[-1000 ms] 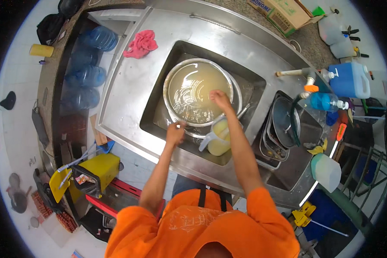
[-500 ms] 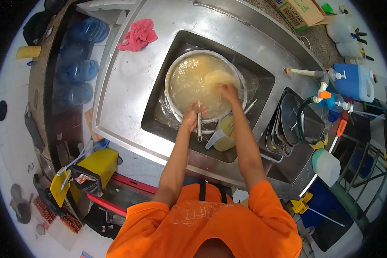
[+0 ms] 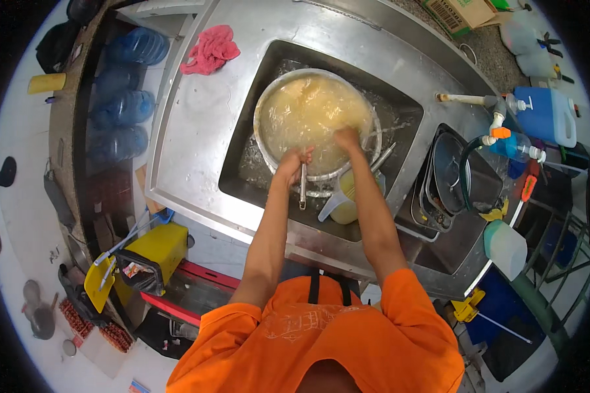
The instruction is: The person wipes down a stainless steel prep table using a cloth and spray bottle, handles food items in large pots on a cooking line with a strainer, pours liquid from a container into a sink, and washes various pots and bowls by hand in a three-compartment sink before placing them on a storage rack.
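Note:
A large round metal basin (image 3: pixel 258 130) full of cloudy yellowish liquid (image 3: pixel 308 114) sits in the sink. At the basin's near rim my left hand (image 3: pixel 292 164) is closed round the upper part of a slim metal handle (image 3: pixel 303 188), which hangs down outside the rim; what the handle belongs to is hidden. My right hand (image 3: pixel 347 139) dips into the liquid at the near right, its fingers blurred and partly submerged. Beneath my right forearm stands a translucent jug (image 3: pixel 339 205) with yellowish contents, a metal utensil handle (image 3: pixel 383 157) slanting beside it.
The steel sink (image 3: pixel 242 177) surrounds the basin. A pink cloth (image 3: pixel 211 50) lies on the counter at the far left. Dark trays (image 3: pixel 439 177) stack in the right-hand sink, near a tap (image 3: pixel 495 124) with a green hose and a blue jug (image 3: pixel 547 116).
My right hand has shifted slightly to the near left, and the liquid is swirling and splashing at the right rim. My left hand stays at the near rim. The view has shifted a little.

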`<state>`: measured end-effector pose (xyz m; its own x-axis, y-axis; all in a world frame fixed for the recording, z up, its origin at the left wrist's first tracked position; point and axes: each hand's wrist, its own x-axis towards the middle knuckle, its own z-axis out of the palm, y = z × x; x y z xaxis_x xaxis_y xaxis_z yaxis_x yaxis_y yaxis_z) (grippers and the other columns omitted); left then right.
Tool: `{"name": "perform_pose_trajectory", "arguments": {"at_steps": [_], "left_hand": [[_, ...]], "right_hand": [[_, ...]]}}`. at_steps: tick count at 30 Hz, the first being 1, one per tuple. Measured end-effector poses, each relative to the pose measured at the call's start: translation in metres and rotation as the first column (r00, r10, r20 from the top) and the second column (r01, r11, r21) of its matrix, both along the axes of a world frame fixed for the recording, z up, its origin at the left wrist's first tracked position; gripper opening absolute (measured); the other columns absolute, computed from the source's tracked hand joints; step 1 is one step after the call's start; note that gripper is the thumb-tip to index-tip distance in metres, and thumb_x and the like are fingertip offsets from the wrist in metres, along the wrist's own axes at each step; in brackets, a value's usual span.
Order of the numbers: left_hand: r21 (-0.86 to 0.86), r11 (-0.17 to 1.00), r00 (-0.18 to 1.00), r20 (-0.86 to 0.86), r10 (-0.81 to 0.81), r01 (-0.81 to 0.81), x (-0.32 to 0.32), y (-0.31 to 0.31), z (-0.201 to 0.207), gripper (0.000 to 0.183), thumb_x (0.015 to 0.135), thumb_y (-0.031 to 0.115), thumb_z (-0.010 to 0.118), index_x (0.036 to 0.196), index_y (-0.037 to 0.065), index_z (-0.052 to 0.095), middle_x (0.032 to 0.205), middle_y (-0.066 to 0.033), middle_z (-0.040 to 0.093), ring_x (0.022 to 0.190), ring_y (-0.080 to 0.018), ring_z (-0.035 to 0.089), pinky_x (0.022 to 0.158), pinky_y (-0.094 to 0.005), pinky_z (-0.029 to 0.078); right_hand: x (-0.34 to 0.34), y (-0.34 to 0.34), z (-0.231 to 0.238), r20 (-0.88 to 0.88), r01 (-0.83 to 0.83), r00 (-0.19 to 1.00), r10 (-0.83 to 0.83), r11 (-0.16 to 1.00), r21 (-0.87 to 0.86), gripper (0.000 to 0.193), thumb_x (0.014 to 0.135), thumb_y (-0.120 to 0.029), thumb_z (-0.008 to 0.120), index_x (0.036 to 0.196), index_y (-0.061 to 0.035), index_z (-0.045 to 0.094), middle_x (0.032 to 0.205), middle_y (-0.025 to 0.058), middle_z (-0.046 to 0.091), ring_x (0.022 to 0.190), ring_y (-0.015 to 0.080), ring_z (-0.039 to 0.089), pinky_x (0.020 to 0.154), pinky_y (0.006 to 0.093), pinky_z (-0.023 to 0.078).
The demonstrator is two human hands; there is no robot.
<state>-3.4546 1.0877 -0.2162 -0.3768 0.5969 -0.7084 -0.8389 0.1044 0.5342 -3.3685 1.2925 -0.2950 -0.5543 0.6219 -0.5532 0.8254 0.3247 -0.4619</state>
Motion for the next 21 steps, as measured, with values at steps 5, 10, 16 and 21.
{"name": "perform_pose_trajectory", "arguments": {"at_steps": [5, 10, 16, 21], "left_hand": [[-0.335, 0.941, 0.988, -0.153, -0.002, -0.050, -0.035, -0.099, -0.059, 0.019, 0.089, 0.005, 0.049, 0.096, -0.006, 0.062, 0.079, -0.0089, 0.061, 0.069, -0.0170, 0.057, 0.060, -0.0284, 0.049], [-0.010, 0.991, 0.973, 0.192, 0.130, -0.130, -0.017, -0.038, -0.021, 0.025, 0.085, -0.004, 0.045, 0.107, -0.012, 0.053, 0.109, -0.0217, 0.061, 0.084, -0.0294, 0.063, 0.058, -0.0368, 0.055], [-0.346, 0.935, 0.960, -0.230, -0.160, 0.073, -0.014, -0.072, -0.041, 0.030, 0.085, 0.005, 0.051, 0.113, -0.006, 0.054, 0.111, -0.0181, 0.061, 0.082, -0.0241, 0.064, 0.062, -0.0336, 0.055], [-0.593, 0.790, 0.590, -0.586, -0.555, 0.155, -0.006, -0.035, -0.040, 0.038, 0.080, 0.012, 0.058, 0.113, -0.007, 0.054, 0.101, -0.0155, 0.063, 0.082, -0.0231, 0.062, 0.066, -0.0368, 0.051]], "right_hand": [[-0.051, -0.149, 0.088, -0.527, -0.336, 0.849, -0.030, 0.740, -0.582, 0.033, 0.079, -0.001, 0.045, 0.106, -0.0014, 0.064, 0.092, 0.0176, 0.068, 0.087, 0.0249, 0.066, 0.078, 0.0367, 0.051], [-0.026, -0.066, 0.041, -0.431, -0.082, 0.899, 0.074, 0.997, -0.001, 0.031, 0.078, -0.001, 0.049, 0.105, -0.0024, 0.065, 0.092, 0.0184, 0.068, 0.081, 0.0261, 0.066, 0.074, 0.0356, 0.052], [-0.039, -0.133, 0.096, -0.347, -0.180, 0.915, -0.207, 0.558, -0.810, 0.036, 0.073, -0.011, 0.057, 0.108, -0.0035, 0.063, 0.092, 0.0149, 0.068, 0.079, 0.0262, 0.066, 0.074, 0.0379, 0.052], [-0.024, -0.081, 0.064, -0.459, -0.052, 0.881, 0.116, 0.987, 0.149, 0.034, 0.074, -0.014, 0.059, 0.104, 0.0001, 0.064, 0.090, 0.0177, 0.068, 0.074, 0.0290, 0.066, 0.067, 0.0398, 0.052]]}}
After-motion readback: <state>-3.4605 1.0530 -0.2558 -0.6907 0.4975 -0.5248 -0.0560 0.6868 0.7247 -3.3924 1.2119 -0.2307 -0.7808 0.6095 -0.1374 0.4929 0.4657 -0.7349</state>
